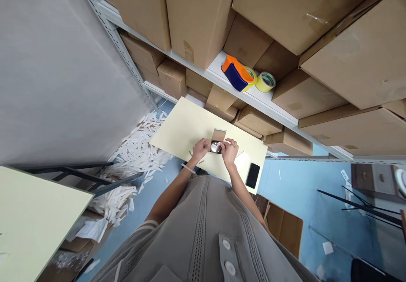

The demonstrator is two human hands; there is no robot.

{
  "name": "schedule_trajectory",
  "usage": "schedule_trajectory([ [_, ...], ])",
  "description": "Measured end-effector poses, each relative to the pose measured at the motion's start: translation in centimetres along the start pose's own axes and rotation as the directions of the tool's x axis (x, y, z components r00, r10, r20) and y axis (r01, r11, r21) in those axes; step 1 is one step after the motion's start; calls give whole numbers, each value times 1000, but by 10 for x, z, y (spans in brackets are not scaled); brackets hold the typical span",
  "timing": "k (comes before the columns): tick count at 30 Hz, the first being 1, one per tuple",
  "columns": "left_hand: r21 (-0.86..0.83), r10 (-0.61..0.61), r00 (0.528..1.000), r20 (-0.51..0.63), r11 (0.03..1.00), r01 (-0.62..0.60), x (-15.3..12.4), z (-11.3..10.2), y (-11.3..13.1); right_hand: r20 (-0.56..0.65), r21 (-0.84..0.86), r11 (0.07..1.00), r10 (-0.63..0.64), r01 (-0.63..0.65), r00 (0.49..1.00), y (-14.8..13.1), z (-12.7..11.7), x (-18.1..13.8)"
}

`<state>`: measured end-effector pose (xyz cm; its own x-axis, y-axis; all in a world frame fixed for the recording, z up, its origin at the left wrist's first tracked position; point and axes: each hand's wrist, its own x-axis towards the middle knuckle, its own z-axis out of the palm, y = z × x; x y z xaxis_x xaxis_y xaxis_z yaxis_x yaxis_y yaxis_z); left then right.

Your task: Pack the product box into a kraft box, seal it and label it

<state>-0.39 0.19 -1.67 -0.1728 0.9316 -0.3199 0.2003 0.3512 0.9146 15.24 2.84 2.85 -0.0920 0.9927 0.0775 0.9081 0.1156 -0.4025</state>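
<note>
The person bends over the pale yellow worktop (177, 127), both hands busy at a small box (218, 135) that stands open near the middle of its near edge. Inside sits a round, silvery item (216, 147), shiny enough that I can't say what it is. The left hand (201, 149) has its fingers closed on the left side of the box, seemingly keeping it in place. The right hand (229, 151) reaches over the opposite side, thumb and fingertips drawn nearly together by the silvery item; from here I can't tell whether that grip has hold of anything.

I'd judge the step in hand to be fiddly work at the box's opening, its far flap being up. The next move calls for a steady left grip on the cardboard and a light touch from the right, so the item doesn't tip. A black phone (253, 175) lies by the worktop's near right corner, with white paper (242, 160) between it and the right hand.
</note>
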Motion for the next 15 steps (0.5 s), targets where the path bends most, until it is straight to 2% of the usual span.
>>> schedule_trajectory([
  [5, -35, 13, 1000, 26, 999, -12, -1, 1, 2, -16, -4, 996, 91, -91, 996, 0, 4, 1],
  [10, 6, 1, 1000, -4, 1000, -1, 0, 0, 1, -77, 38, 974, 226, -223, 971, 1, 10, 9],
  [12, 24, 12, 1000, -2, 1000, -12, -1, 0, 1, -52, 112, 956, 280, -273, 959, 3, 13, 12],
  [15, 57, 76, 997, -12, 996, -75, -5, 0, 7, 60, 278, 890, 358, -361, 932, 5, 19, 10],
])
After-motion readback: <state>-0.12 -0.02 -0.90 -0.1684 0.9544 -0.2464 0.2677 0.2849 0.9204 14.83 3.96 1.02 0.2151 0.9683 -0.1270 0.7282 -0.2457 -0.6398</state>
